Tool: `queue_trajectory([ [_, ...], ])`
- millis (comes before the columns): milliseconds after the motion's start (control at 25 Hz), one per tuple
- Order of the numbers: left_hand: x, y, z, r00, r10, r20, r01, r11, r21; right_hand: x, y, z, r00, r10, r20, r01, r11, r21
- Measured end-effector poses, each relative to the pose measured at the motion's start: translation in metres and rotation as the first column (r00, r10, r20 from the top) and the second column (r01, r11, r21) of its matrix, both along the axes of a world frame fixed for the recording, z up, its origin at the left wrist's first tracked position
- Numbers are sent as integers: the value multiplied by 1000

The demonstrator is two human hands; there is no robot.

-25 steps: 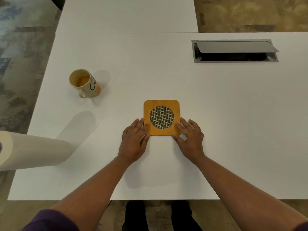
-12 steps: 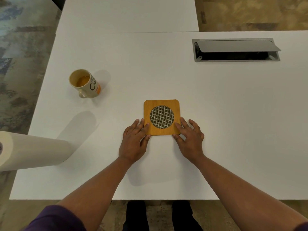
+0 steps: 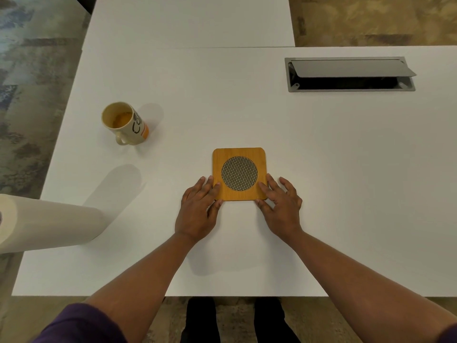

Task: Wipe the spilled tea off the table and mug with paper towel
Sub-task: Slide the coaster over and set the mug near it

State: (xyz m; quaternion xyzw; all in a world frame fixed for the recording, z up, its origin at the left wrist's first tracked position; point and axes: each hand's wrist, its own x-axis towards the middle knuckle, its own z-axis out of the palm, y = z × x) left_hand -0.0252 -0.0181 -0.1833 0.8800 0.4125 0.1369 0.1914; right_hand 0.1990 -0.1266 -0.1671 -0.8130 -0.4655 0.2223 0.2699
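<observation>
- Left hand (image 3: 197, 211) and right hand (image 3: 280, 206) lie flat with straight fingers touching the wooden coaster's (image 3: 239, 173) near corners.
- Mug (image 3: 125, 123), holding tea, stands far left on the table (image 3: 321, 169).
- Paper towel roll (image 3: 49, 222) stands near left.

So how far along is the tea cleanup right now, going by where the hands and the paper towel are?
Nothing looks wiped yet. Both the left hand and right hand rest flat at the wooden coaster. The paper towel roll stands untouched, no sheet torn. The mug stands apart with tea inside. No spill shows on the table.
</observation>
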Motion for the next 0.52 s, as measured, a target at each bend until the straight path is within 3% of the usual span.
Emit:
queue_trajectory([
  [520,1,-1,0,999,6,31,-6,1000,23,0,-1,-1,1000,2,9,-2,1000,-1],
])
